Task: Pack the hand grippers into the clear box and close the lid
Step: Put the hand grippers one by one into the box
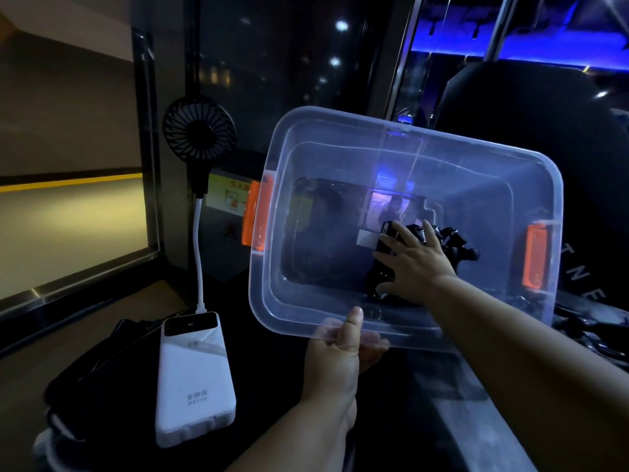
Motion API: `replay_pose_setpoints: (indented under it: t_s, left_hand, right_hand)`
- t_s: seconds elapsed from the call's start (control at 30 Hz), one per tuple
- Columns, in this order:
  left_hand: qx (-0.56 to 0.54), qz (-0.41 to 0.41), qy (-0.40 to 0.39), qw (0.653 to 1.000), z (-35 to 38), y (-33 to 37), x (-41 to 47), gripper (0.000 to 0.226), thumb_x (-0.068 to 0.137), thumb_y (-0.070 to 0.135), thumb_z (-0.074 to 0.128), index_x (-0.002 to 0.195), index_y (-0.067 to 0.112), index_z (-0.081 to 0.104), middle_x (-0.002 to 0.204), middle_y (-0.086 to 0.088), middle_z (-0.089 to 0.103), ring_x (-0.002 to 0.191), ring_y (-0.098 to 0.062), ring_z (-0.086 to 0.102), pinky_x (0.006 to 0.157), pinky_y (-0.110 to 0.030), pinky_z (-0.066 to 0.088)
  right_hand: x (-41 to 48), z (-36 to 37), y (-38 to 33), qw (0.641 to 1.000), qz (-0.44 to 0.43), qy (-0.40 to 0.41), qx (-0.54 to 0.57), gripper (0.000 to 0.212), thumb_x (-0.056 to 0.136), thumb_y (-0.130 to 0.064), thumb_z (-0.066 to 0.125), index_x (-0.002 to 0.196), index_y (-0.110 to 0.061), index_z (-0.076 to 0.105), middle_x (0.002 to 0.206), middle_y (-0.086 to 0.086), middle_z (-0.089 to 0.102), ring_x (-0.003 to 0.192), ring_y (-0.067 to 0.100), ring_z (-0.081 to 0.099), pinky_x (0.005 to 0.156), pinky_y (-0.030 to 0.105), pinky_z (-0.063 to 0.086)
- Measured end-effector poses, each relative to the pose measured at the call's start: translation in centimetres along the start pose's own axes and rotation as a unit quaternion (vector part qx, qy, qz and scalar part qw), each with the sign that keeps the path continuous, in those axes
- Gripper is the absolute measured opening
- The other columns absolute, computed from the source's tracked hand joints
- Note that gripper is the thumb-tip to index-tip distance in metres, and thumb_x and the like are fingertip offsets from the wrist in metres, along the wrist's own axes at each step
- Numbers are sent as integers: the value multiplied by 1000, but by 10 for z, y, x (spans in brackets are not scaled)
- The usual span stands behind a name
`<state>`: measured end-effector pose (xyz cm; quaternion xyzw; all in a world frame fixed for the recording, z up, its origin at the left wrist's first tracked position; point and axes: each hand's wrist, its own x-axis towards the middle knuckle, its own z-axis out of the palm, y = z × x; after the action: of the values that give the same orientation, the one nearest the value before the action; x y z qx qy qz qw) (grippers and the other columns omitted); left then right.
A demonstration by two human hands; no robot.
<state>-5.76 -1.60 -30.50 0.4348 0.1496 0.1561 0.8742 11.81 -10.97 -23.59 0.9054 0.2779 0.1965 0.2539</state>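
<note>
Right hand (417,264) is inside the clear box (343,155), fingers spread flat over a clump of black hand grippers (452,238) at the box's right-hand end; palm seems pressed on them, but can't tell if any finger curls around one. Left hand (335,361) pinches the box's near rim w/ thumb on top, inside the rim, and the other fingers under the edge, holding the box tilted so its opening faces the camera. Rest of box interior is bare, apart from the grippers. Orange latch (257,216) on box's left end, another orange latch (536,255) on its right end. No lid on the box. Left of the box: small black fan (199,129) on a white stalk plugged into a white power bank (194,379), which lies below-left of the box.
</note>
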Motion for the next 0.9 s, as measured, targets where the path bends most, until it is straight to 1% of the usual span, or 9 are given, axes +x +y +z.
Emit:
replay_pose_setpoints:
  t_s: [0.07, 0.2, 0.37, 0.63, 0.77, 0.9]
  left_hand:
    - [-1, -2, 2, 1000, 0, 0, 0, 23, 90, 28, 62, 84, 8, 52, 64, -9, 68, 62, -24, 68, 68, -35, 57]
    - [-4, -6, 6, 1000, 1, 1, -1, 23, 91, 27, 62, 85, 7, 53, 63, -9, 68, 60, -23, 68, 60, -29, 57]
    - [-10, -8, 2, 1000, 1, 2, -3, 21, 91, 26, 61, 85, 8, 52, 64, -8, 69, 61, -22, 69, 58, -27, 57]
    - [-18, 1, 1, 1000, 1, 2, -4, 21, 92, 25, 60, 84, 7, 51, 63, -10, 68, 60, -23, 69, 53, -24, 55]
    - [-12, 3, 0, 1000, 1, 3, -4, 22, 92, 27, 60, 81, 9, 51, 64, -10, 68, 64, -25, 69, 57, -27, 56]
    - [-1, 8, -4, 1000, 0, 2, -4, 22, 92, 28, 60, 84, 9, 52, 68, -11, 69, 67, -26, 70, 62, -30, 57]
  right_hand:
    - [0, -1, -2, 1000, -14, -6, -17, 75, 81, -76, 41, 146, -41, 29, 161, -9, 9, 148, 19, -13, 112, 61, -12]
    - [4, -1, -7, 999, -32, -14, -27, 72, 83, -70, 46, 145, -37, 33, 159, -10, 16, 148, 19, -7, 111, 63, -10]
    - [7, -1, -7, 999, -27, -26, -30, 72, 82, -68, 46, 146, -37, 33, 158, -10, 19, 148, 19, -3, 109, 68, -6]
    - [8, -1, -6, 999, -27, -29, -37, 71, 82, -68, 46, 145, -37, 34, 157, -11, 19, 148, 18, -2, 107, 71, -6]
    - [6, -2, -6, 998, -30, -32, -48, 73, 84, -70, 42, 147, -36, 30, 158, -10, 17, 148, 20, -4, 106, 72, -7]
    - [0, -1, -3, 997, -41, -22, -69, 78, 84, -75, 34, 150, -35, 21, 159, -9, 13, 148, 22, -10, 106, 71, -10]
